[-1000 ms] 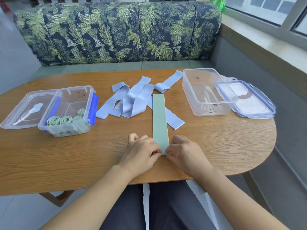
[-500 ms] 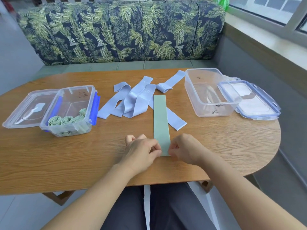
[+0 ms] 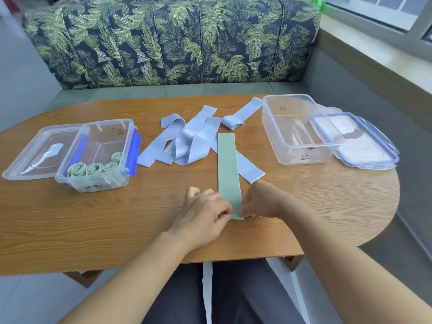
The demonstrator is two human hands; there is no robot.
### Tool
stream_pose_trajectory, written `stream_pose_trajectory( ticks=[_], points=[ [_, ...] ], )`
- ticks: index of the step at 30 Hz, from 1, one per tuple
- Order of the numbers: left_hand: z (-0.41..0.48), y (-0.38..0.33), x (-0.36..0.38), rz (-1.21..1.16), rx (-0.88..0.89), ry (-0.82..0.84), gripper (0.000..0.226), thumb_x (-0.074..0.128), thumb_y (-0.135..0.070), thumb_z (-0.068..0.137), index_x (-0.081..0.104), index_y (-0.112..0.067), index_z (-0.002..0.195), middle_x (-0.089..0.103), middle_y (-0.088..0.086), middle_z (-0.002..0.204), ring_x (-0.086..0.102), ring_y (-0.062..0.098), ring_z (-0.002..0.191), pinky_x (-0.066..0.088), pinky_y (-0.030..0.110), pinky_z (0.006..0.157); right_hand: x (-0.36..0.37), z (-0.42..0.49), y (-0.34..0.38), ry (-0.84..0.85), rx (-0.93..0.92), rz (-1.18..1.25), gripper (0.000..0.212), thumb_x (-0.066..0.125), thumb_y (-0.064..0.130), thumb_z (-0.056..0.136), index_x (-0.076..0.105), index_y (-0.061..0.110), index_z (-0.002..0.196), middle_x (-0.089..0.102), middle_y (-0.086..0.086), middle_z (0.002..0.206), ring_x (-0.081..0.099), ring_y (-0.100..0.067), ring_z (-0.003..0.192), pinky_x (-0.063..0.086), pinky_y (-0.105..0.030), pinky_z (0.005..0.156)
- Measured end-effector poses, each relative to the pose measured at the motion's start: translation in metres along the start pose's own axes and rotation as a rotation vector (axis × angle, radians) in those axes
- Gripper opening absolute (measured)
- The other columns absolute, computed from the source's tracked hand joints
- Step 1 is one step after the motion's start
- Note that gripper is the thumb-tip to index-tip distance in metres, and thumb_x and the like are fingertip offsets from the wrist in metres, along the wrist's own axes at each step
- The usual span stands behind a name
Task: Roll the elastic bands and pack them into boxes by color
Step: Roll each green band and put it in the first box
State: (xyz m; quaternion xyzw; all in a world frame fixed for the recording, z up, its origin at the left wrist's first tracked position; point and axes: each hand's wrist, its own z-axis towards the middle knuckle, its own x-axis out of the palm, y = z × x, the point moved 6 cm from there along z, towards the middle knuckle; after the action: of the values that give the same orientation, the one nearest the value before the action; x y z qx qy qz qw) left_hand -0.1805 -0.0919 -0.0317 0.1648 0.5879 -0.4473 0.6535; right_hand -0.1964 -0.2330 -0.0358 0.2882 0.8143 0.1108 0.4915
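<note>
Wooden table, seen from above by the person seated at it. A green band lies flat and straight on it, pointing away from the person, probably smoothed out so that it rolls evenly. The left hand and right hand each pinch the band's near end, fingers curled on it, apparently to start the first turn. Midway, the band crosses over one of the loose blue bands, none of them rolled. The left box stands open and holds several green rolls, with its left lid beside it. The right box holds no bands and is presumably meant for the blue ones; its right lid lies just beside it. A leaf-print sofa sits behind.
</note>
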Motion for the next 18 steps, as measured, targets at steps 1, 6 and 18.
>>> stream_pose_trajectory(
  ticks=[1,6,18],
  points=[
    [0.0,0.0,0.0,0.01,0.006,0.009,0.009,0.063,-0.036,0.083,0.068,-0.029,0.081,0.063,-0.015,0.08,0.051,0.01,0.08,0.021,0.033,0.077,0.0,0.0,0.0,-0.002,-0.002,0.001,0.028,0.072,0.015,0.081,0.055,0.014,0.059,0.055,0.0,0.061,0.048,-0.015,0.058,0.038,-0.022,0.053],
    [0.003,0.001,-0.002,0.0,0.002,0.036,0.007,0.067,-0.033,0.087,0.071,-0.027,0.087,0.062,-0.014,0.086,0.05,0.01,0.087,0.019,0.032,0.08,-0.003,-0.012,-0.008,-0.157,-0.086,0.127,0.015,0.071,0.014,0.08,0.063,0.017,0.068,0.058,0.006,0.064,0.05,-0.007,0.056,0.04,-0.02,0.054],
    [0.002,0.007,0.0,-0.049,-0.07,0.005,0.013,0.065,-0.037,0.089,0.074,-0.032,0.097,0.062,-0.013,0.092,0.05,0.007,0.093,0.018,0.031,0.08,0.021,-0.025,-0.001,-0.473,-0.45,-0.071,0.01,0.07,0.013,0.082,0.075,0.013,0.091,0.058,0.003,0.087,0.057,-0.018,0.075,0.049,-0.033,0.066]
  ],
)
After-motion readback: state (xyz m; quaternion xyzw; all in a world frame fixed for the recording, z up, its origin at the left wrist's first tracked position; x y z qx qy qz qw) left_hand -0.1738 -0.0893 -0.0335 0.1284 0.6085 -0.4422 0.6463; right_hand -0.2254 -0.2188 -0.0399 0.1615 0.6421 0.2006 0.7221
